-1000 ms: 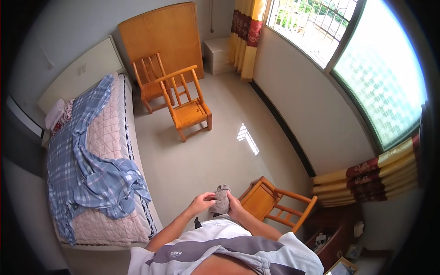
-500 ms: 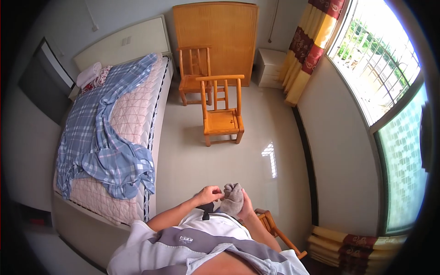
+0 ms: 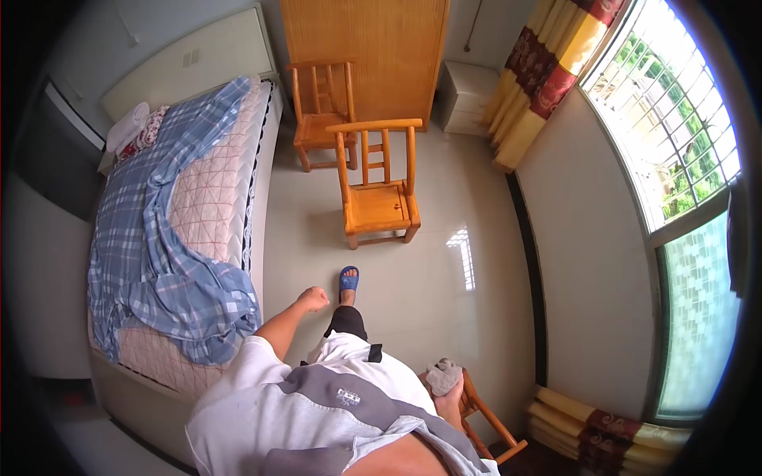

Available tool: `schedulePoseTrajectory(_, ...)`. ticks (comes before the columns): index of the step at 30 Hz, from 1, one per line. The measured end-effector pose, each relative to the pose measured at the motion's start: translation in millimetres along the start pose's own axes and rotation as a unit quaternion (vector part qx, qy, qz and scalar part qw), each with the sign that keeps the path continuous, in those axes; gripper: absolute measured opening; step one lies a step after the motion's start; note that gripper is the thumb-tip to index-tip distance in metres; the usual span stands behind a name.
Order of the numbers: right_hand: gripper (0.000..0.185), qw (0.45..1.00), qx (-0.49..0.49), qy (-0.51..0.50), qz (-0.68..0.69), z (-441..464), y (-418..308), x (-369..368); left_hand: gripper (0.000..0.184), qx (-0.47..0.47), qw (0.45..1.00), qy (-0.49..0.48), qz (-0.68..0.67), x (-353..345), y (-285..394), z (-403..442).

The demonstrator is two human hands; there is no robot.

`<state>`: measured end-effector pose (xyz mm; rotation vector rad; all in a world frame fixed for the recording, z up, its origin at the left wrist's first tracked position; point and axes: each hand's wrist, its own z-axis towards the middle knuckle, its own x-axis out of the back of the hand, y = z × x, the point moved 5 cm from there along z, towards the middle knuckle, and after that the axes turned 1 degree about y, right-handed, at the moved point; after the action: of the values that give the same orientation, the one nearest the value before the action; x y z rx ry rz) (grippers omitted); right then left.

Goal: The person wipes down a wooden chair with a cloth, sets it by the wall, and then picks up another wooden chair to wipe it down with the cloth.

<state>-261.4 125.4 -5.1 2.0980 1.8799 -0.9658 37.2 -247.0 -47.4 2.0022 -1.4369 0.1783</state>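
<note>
My left hand (image 3: 314, 299) is closed and plainly empty, held out over the floor near the bed's side. Down at my right side, my right hand (image 3: 449, 394) is wrapped round a bundled grey cloth (image 3: 444, 376), close to a wooden chair (image 3: 476, 408) that my arm partly hides. One foot in a blue slipper (image 3: 348, 279) stands on the tiles ahead of me.
A bed (image 3: 210, 198) with a blue plaid blanket (image 3: 151, 230) runs along the left. Ahead stand a wooden chair (image 3: 379, 206), another chair (image 3: 324, 123) behind it, a wooden panel (image 3: 373, 55) and a white cabinet (image 3: 468, 95). Curtains and a barred window are at right.
My hands have moved apart. The right hand has carried the grey cloth down to my right side, and the left has swung forward and left. A slippered foot has come into view.
</note>
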Motion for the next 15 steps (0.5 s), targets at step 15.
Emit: schedulePoseTrajectory(15, 0.057, 0.960, 0.119, 0.135, -0.213, 61, 84, -8, 0.030, -0.104, 0.972, 0.149, 0.152, 259, 158, 169)
